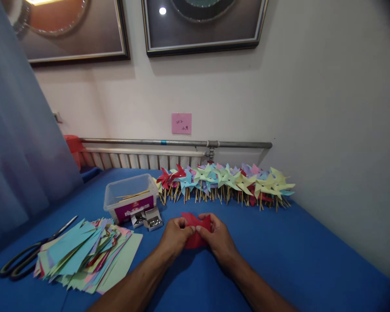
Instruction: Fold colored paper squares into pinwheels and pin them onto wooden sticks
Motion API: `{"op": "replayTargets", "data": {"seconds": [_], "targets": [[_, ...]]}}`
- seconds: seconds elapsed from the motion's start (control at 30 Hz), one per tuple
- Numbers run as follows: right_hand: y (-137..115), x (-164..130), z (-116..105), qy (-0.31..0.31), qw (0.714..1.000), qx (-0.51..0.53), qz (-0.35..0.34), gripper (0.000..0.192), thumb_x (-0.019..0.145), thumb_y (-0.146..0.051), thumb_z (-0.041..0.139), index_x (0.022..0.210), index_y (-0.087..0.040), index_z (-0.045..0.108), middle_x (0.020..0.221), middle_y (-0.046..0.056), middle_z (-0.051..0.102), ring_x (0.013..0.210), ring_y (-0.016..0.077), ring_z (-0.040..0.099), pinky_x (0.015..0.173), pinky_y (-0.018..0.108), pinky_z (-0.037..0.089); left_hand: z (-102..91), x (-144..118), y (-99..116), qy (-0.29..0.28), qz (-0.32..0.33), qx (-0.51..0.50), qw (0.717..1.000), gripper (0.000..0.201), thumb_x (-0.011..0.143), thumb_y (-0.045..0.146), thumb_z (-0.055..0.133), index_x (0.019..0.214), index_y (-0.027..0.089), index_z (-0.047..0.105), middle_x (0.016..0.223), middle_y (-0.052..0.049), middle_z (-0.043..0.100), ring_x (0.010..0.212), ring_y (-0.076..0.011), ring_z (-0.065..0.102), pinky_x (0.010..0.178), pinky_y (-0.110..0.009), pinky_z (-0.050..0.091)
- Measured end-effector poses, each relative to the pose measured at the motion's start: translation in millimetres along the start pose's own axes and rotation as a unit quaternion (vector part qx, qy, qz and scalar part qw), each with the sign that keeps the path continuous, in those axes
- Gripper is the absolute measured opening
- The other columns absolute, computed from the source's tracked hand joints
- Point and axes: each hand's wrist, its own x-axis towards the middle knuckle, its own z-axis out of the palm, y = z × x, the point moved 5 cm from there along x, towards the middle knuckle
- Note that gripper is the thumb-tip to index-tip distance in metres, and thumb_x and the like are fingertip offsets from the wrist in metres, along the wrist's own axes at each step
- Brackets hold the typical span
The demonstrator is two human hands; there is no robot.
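Observation:
A piece of red paper (195, 242) is held up between my two hands, just above the blue table. My left hand (177, 234) pinches its left side, thumb on top near the middle. On the other side my right hand (218, 236) grips the paper, its thumb close to the left thumb and fingers behind the edge. Part of the paper is bent, and its centre lies hidden under the thumbs. Finished paper pinwheels (227, 177) on wooden sticks lie in a long heap behind my hands.
Left of my hands are two small boxes of metal pins (154, 222) and a clear plastic tub (117, 195) with wooden sticks. Nearer lie a pile of coloured paper (74, 245) and black-handled scissors (35, 249). A radiator pipe (182, 142) runs along the wall.

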Motion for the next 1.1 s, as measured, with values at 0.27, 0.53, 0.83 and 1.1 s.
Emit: {"op": "replayTargets", "data": {"seconds": [0.27,0.53,0.83,1.1], "targets": [[-1.4,-1.8,0.9,-0.007,1.000,-0.013,0.000,0.037,0.071,-0.033,0.069,0.104,-0.019,0.061,0.080,0.001,0.070,0.067,0.0174,0.062,0.060,0.027,0.046,-2.7,0.0,1.5,0.004,-0.029,0.007,1.000,0.036,0.050,0.031,0.081,0.053,0.019,0.048,0.045,0.006,0.049,0.041,-0.0061,0.038,0.043,-0.021,0.027],[0.0,3.1,-2.2,-0.022,0.996,0.085,0.004,0.043,0.074,-0.047,0.075,0.104,-0.020,0.062,0.080,0.003,0.071,0.069,0.0193,0.065,0.066,0.031,0.049,-1.7,-1.5,3.7,-0.006,-0.038,-0.064,0.997,0.030,0.050,0.031,0.082,0.058,0.016,0.058,0.050,0.002,0.060,0.043,-0.0090,0.048,0.047,-0.022,0.034],[-24.8,-8.4,-7.6,-0.110,0.992,0.007,-0.067,0.047,0.089,-0.043,0.061,0.133,-0.025,0.058,0.102,0.007,0.073,0.089,0.0220,0.068,0.082,0.035,0.052,-21.5,4.8,12.3,0.024,-0.057,-0.113,0.992,0.026,0.052,0.021,0.077,0.056,0.018,0.052,0.051,0.002,0.057,0.045,-0.0098,0.047,0.049,-0.023,0.034],[-31.1,-14.5,-6.8,-0.115,0.978,-0.132,-0.111,0.028,0.090,-0.039,0.058,0.109,-0.023,0.070,0.088,0.003,0.070,0.078,0.0190,0.061,0.072,0.029,0.047,-16.8,3.0,10.5,-0.009,-0.059,-0.100,0.993,0.025,0.052,0.023,0.076,0.061,0.017,0.054,0.053,0.003,0.057,0.047,-0.0097,0.048,0.049,-0.023,0.034]]}}
